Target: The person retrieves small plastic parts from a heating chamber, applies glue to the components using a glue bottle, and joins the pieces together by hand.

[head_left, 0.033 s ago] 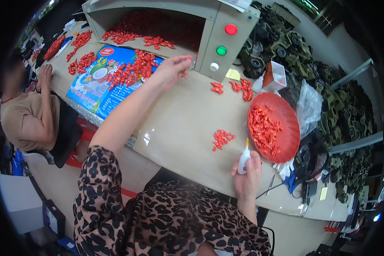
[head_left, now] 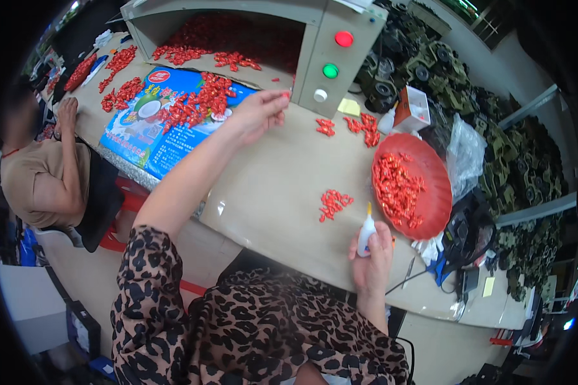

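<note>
My left hand reaches far forward to the mouth of a grey machine. Its fingers are pinched together at the opening's right edge, and whether a piece sits between them is too small to tell. Close to my body, my right hand grips a small white glue bottle upright on the beige tabletop. A small pile of red plastic parts lies just left of the bottle. A red bowl full of the same parts stands to its right.
The machine has a red light, a green light and red parts inside. More red parts lie on a blue printed sheet. Another person sits at the left. Camouflage toy vehicles, a plastic bag and cables crowd the right.
</note>
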{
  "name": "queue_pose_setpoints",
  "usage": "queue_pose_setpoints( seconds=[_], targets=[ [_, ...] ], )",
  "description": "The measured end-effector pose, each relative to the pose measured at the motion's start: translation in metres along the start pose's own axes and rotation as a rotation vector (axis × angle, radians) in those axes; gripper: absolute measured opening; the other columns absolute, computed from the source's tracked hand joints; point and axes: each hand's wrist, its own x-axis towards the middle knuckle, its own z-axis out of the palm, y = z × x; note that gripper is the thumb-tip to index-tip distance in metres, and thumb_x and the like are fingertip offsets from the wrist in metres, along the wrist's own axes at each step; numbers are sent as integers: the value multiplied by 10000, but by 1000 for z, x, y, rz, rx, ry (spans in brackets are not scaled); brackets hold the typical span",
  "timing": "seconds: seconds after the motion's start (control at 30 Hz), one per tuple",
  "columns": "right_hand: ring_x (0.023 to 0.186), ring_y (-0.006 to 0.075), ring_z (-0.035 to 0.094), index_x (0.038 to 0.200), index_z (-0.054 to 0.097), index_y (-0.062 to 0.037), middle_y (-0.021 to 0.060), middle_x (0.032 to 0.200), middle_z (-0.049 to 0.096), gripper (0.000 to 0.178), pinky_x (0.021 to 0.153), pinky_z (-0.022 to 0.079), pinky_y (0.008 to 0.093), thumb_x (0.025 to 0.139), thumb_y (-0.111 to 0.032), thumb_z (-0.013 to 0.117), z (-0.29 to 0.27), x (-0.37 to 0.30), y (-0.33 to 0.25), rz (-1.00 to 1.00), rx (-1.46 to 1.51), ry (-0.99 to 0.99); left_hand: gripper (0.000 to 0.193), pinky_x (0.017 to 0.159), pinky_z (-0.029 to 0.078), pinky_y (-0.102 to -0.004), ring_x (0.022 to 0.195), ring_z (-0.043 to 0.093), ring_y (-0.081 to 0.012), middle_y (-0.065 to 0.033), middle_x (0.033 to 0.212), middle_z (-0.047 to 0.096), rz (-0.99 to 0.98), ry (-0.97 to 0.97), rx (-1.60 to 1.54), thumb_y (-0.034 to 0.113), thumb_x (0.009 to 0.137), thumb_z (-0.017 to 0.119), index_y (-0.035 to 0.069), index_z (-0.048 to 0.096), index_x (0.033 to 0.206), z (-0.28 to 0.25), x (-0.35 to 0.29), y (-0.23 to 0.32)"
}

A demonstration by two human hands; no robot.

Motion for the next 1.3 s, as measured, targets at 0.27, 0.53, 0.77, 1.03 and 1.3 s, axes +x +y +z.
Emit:
queue_pose_setpoints(
  seconds=[0.27, 0.53, 0.77, 1.03, 1.3],
  targets=[
    [612, 102, 350, 963, 468, -39, 41, 802, 492, 224, 538, 288, 220, 786, -146, 555, -5, 4, 13, -14, 195, -56, 184, 530, 457, -227, 635, 528, -101, -39, 789, 527, -143, -212, -263, 13, 769, 552, 30, 467, 932, 68, -126, -67],
    [641, 135, 475, 949, 465, -55, 57, 856, 510, 172, 560, 377, 241, 809, -122, 539, -3, 8, 9, -76, 232, -2, 227, 536, 452, -200, 650, 519, -78, -38, 798, 533, -11, -120, -80, -20, 724, 603, 20, 470, 903, 94, -150, -93],
    [668, 138, 505, 942, 429, -31, 101, 898, 492, 202, 568, 412, 234, 788, -68, 553, -9, 2, 23, -240, 68, -51, 236, 617, 464, -196, 713, 532, -71, -48, 823, 533, 81, -57, 11, -35, 729, 595, -1, 470, 927, 95, -152, -108],
    [701, 142, 498, 941, 398, -21, 121, 913, 463, 237, 609, 431, 236, 790, -112, 557, -12, -10, 33, -565, -505, -85, 231, 721, 477, -219, 786, 543, -111, -73, 843, 533, 100, 11, 54, -65, 730, 577, -31, 456, 923, 96, -153, -108],
    [724, 148, 507, 942, 395, -13, 126, 937, 452, 229, 639, 445, 241, 800, -116, 541, -9, -11, 34, -612, -551, -104, 214, 653, 461, -176, 719, 546, -65, -46, 815, 543, 144, 31, 74, -30, 730, 598, -8, 471, 901, 96, -152, -115]
  ],
)
